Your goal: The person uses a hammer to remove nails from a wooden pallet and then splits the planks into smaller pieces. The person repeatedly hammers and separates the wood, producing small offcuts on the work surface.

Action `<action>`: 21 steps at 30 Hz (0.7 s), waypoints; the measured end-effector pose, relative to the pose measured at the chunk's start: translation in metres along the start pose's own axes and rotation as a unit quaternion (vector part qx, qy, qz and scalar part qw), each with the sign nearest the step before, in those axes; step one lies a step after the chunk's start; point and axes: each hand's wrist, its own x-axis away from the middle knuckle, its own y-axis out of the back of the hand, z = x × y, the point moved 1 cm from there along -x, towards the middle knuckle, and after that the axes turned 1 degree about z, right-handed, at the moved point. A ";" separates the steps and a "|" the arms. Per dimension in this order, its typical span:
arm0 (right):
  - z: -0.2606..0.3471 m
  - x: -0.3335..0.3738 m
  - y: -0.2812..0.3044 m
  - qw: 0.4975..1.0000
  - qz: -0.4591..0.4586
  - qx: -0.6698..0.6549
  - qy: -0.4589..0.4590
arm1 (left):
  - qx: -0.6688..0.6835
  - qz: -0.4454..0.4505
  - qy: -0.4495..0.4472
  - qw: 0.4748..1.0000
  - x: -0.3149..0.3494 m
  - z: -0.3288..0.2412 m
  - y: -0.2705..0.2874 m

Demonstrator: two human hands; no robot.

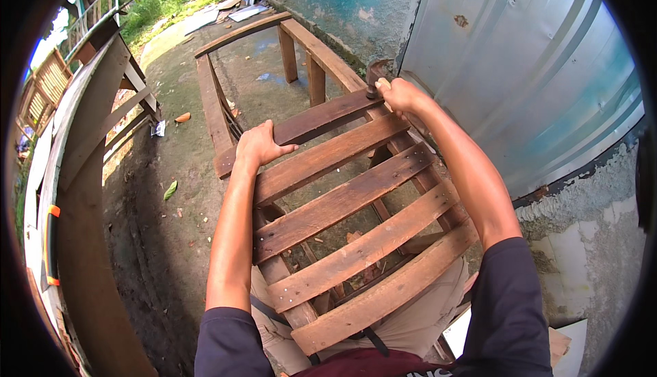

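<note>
A wooden frame with several brown slats nailed across it lies in front of me. My left hand is closed over the left part of the farthest dark slat, its thumb stretched along the wood. My right hand grips a claw hammer close to its head, and most of the handle is hidden. The hammer head stands at the right end of that same slat. Nearer to me, several more slats run across with gaps between them, and nail heads show at their ends.
The frame's uncovered far part stands on the concrete floor. Close on the right is a corrugated metal sheet against a teal wall. Large wooden boards lean at the left, with an orange-and-black tool handle on them.
</note>
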 end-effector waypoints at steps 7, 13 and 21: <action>-0.002 0.005 -0.022 0.999 -0.017 -0.017 -0.029 | 0.013 0.006 0.004 1.000 0.004 0.000 -0.007; -0.029 0.012 -0.029 0.975 -0.220 0.022 0.035 | 0.013 0.003 -0.002 1.000 -0.002 -0.008 -0.001; 0.003 0.022 -0.011 0.990 -0.136 0.011 0.030 | 0.017 -0.004 0.013 1.000 0.006 -0.001 -0.004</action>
